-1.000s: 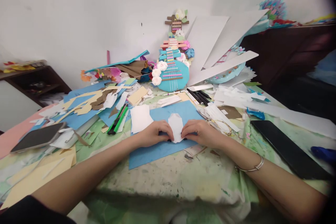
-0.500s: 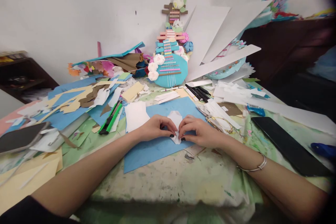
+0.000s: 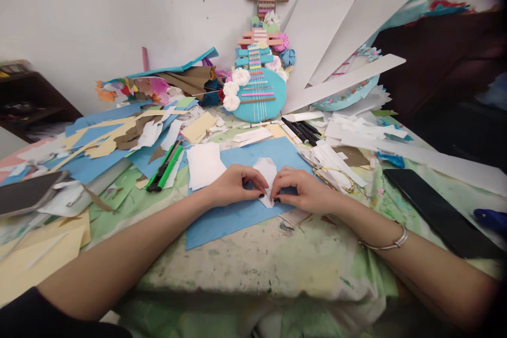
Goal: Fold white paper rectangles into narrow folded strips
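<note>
Left hand: the left hand [image 3: 233, 186] lies palm down on the blue sheet [image 3: 237, 214], fingers curled, with thumb and forefinger tips pinching the lower left edge of the white paper piece [image 3: 266, 171].
Right hand: the right hand [image 3: 303, 190] mirrors it, fingers bent, the dark-nailed fingertips [image 3: 277, 200] pressed on the lower right edge of the same piece.
Hands together: the two sets of fingertips nearly meet at the bottom of the paper; both are closed on it, not spread.
White paper piece: small, folded, its upper part showing between the hands and its lower tip poking out below the fingertips; it rests on the blue sheet near the front middle of the table [image 3: 277, 269].
Wrist: a silver bangle [image 3: 386, 243] sits on the right forearm.
Left of the hands: a loose white sheet [image 3: 204, 163] just beside the left hand, then a green and black cutter [image 3: 165, 167].
Right of the hands: gold-handled scissors [image 3: 336, 177] near the right hand; a black phone [image 3: 439, 216] well apart.
Back: a paper guitar [image 3: 259, 84] leans on the wall, with black pens [image 3: 301, 130] in front of it.
</note>
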`<state>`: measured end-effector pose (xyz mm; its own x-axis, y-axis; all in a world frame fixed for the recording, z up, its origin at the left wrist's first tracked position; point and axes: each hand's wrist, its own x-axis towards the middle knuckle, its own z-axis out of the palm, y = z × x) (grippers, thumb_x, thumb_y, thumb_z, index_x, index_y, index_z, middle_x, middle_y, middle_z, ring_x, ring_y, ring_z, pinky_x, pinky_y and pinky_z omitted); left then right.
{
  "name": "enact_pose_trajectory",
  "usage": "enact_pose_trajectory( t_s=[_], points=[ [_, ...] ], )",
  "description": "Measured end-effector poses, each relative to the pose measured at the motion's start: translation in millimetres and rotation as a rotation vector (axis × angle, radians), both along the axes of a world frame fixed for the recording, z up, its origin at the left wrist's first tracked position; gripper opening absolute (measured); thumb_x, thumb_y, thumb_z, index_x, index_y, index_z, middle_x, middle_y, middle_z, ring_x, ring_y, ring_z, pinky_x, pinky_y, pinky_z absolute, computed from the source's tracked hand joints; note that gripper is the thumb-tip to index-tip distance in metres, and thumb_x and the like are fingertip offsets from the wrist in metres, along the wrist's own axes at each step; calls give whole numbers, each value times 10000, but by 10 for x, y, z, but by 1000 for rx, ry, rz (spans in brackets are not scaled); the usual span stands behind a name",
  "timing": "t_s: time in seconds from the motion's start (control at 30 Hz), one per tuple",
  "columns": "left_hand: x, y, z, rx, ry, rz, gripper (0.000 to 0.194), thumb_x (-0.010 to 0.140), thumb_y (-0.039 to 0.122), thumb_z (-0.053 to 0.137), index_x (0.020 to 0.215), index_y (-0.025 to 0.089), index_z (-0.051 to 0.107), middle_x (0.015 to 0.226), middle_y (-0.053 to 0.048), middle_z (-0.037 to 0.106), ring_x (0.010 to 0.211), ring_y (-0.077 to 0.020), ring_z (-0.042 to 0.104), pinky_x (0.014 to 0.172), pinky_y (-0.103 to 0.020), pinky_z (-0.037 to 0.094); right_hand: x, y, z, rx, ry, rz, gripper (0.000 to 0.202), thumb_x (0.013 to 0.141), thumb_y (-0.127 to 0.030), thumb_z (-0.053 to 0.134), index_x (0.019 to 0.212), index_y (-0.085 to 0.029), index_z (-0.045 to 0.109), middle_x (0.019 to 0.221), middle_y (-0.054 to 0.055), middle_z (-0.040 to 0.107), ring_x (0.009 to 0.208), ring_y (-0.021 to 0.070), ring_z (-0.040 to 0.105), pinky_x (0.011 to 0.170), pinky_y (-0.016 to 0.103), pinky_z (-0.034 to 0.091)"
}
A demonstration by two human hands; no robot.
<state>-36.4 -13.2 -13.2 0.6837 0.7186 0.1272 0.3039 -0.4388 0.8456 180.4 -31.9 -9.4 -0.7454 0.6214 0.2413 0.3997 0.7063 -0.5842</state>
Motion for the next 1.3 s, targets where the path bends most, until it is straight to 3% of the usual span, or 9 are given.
enact_pose_trajectory(
  t_s=[0.27,0.4,0.63,0.8,1.03,1.3],
  points=[
    [9,-23,11,162,62,31,148,685,141,619,806,179,696,810,-34,665,741,-149,587,652,-235,438,-7,0,-20,-5,26,-22,107,804,-126,596,827,-197,672,803,19,663,823,161,572,791,319,439],
    [-13,-74,14,301,71,-27,132,727,118,578,769,179,686,847,-42,613,778,-144,584,720,-241,457,-19,0,-21,-3,38,-28,116,793,-111,597,821,-196,671,795,15,666,803,159,572,773,310,438],
    [-74,-310,83,798,409,-189,260,846,98,446,1000,163,643,1000,-104,612,963,-217,519,847,-344,419,-22,-9,-34,2,26,-62,97,765,-89,612,785,-178,643,777,9,655,782,156,562,747,298,432],
    [-103,-526,59,1080,680,-168,317,887,101,364,1129,95,569,1155,-163,575,1006,-280,500,790,-397,405,-27,-14,-34,17,10,-79,85,753,-85,611,758,-170,610,762,8,637,769,150,551,718,279,423],
    [-163,-683,-25,1095,774,-59,380,884,94,340,1231,68,492,1187,-171,570,973,-282,519,802,-418,392,-25,-9,-31,-7,-29,-107,50,763,-125,602,739,-164,583,745,15,621,734,146,537,678,266,403],
    [-146,-701,-15,1068,787,-38,379,877,87,377,1241,107,479,1186,-150,558,999,-280,509,826,-419,396,-40,-9,-23,-35,-48,-107,42,769,-133,587,740,-161,579,752,22,615,751,153,529,692,270,395]
  ],
)
